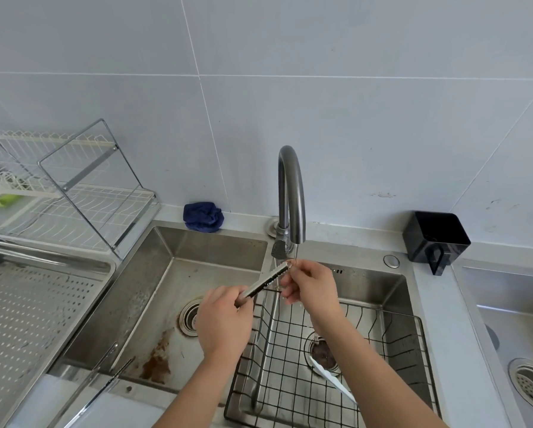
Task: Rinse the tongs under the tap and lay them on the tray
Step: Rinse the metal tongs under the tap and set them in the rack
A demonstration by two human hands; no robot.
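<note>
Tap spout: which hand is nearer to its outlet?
Right. The right hand sits just below the tap spout, fingers on the tip of the tongs in the stream. The left hand grips their other end, lower left, over the left basin.

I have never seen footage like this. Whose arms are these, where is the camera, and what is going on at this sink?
No machine here: these are a person's two bare hands, filmed by one wide-angle camera worn on the head, looking forward and down, so the arms enter from below. The left hand grips the lower end of the tongs, and the right hand pinches their upper end under the thin stream from the tap. Below is a steel double sink with a black wire basket in its right basin. The perforated tray at the left is where the tongs should go afterwards. What looks like a second pair of tongs lies at the sink's front left corner, and a blue cloth sits by the wall.
</note>
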